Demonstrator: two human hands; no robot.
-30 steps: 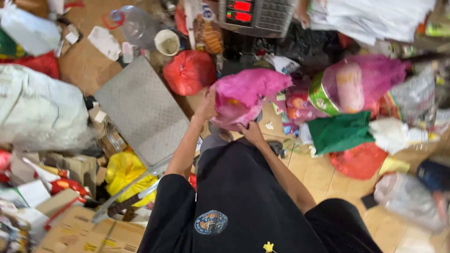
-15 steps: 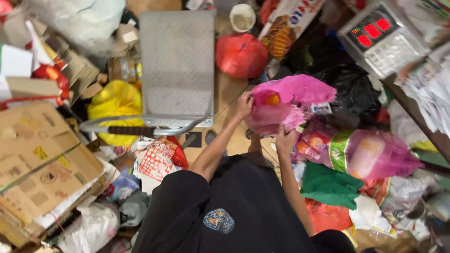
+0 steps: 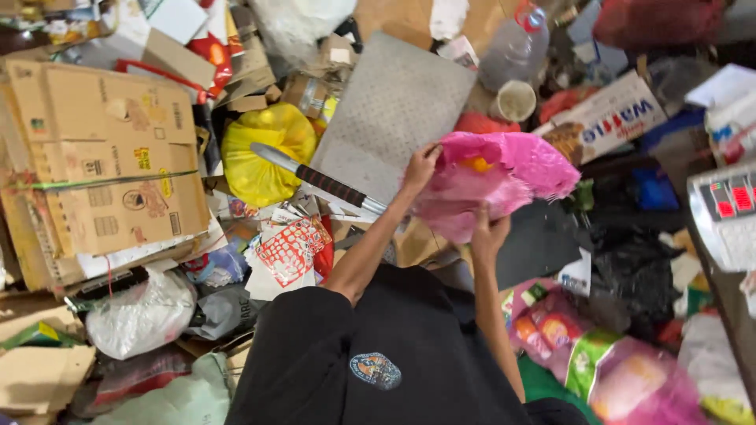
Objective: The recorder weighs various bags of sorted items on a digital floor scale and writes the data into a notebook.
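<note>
A crumpled pink plastic bag (image 3: 504, 177) with something orange showing inside is held up in front of me. My left hand (image 3: 420, 167) grips its left edge near the top. My right hand (image 3: 490, 234) grips its lower edge from underneath. Both arms reach out from my black shirt (image 3: 378, 354). Behind the bag lies a grey textured board (image 3: 394, 110), with a metal tool with a black ribbed handle (image 3: 327, 181) across its lower corner.
Flattened cardboard boxes (image 3: 110, 165) are stacked at left beside a yellow plastic bag (image 3: 264, 149). White and grey bags (image 3: 142, 315) lie lower left. A scale with a red display (image 3: 728, 212) stands at right, above black bags (image 3: 638, 267) and a pink sack (image 3: 622, 370).
The view has swung left, so the cardboard pile now fills the left side. Both hands still hold the pink bag, which has opened out wider at its top.
</note>
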